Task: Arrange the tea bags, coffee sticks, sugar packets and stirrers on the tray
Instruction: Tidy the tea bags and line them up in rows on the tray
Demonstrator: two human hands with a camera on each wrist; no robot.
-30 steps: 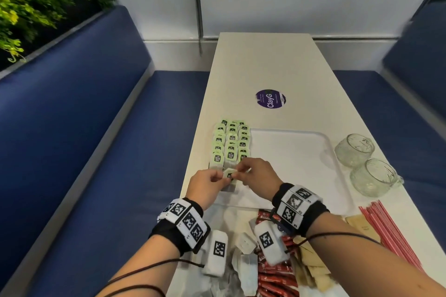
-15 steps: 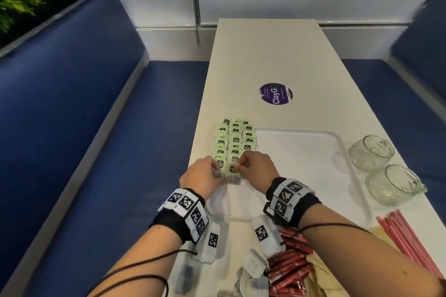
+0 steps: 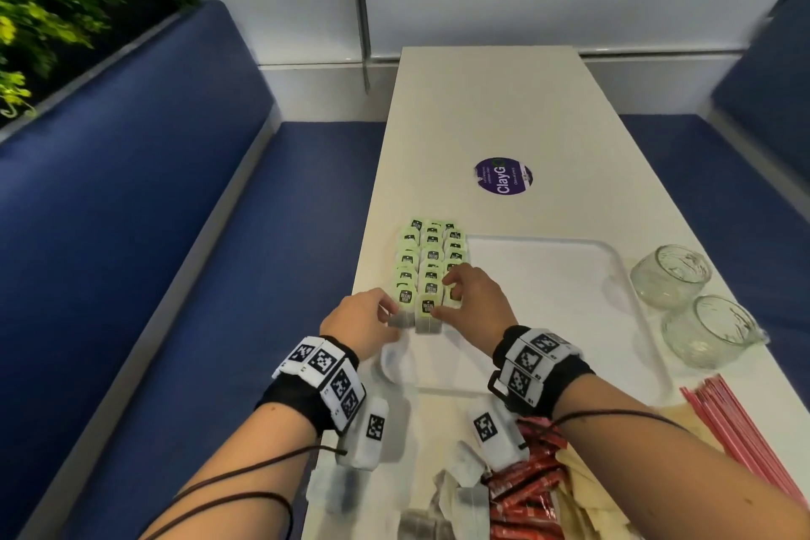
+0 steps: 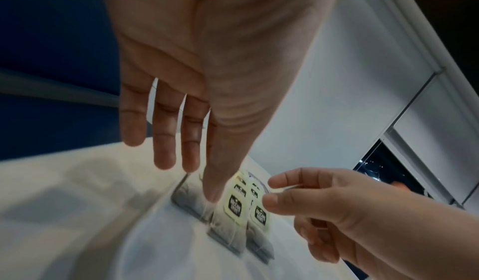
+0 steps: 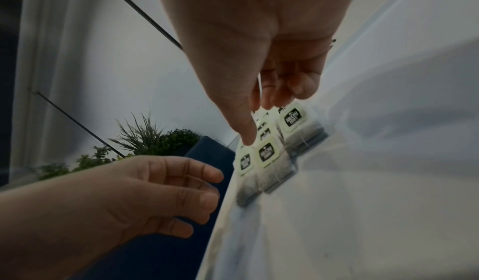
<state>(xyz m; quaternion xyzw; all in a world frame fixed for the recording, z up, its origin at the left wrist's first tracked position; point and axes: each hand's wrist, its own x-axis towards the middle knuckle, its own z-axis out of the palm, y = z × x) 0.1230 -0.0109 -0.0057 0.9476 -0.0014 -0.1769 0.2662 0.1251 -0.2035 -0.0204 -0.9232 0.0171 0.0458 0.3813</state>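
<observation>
Head view, near edge at six o'clock: a heap of red foil coffee sticks [image 3: 524, 491] too jumbled to count, beige paper sugar packets [image 3: 583, 500] beside them, loose white gauzy tea bags [image 3: 460, 463], and at four o'clock a bundle of thin pink plastic stirrers [image 3: 736, 430].

Further out lies the flat white rounded-corner plastic tray [image 3: 631, 289]. Along its nine o'clock side stand three rows of tea bags with pale green square tags [image 3: 431, 256], overlapping like shingles.

The left hand [image 3: 361, 322] has relaxed fingers, its thumb tip pressing the nearest bag [image 4: 228, 229]. The right hand [image 3: 475, 305] touches the rows with loosely curled fingers; whether it pinches one, I cannot tell.

At three o'clock sit two clear textured glass cups [image 3: 670, 276].
</observation>
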